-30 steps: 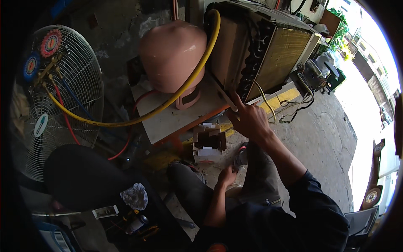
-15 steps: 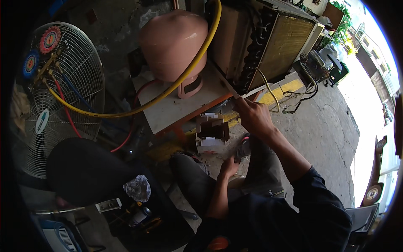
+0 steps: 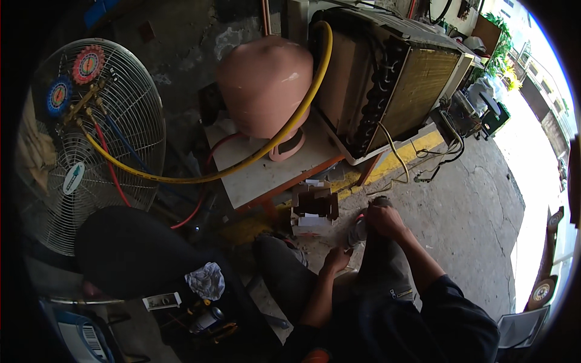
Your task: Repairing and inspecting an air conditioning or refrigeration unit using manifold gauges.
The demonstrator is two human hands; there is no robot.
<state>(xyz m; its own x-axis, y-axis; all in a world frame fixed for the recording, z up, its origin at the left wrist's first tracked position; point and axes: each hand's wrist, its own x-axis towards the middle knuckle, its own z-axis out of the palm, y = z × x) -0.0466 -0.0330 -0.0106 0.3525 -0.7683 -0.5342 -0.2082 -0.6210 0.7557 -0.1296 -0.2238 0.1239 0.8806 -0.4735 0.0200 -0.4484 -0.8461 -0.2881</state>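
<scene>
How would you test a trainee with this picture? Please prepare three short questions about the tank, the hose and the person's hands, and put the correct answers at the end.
1. What colour is the tank on the table? (a) green (b) pink (c) blue
2. Which is lower in the picture, the left hand or the right hand?
3. True or false: the yellow hose crosses in front of the tank.

Key: 1. b; 2. the left hand; 3. true.
</scene>
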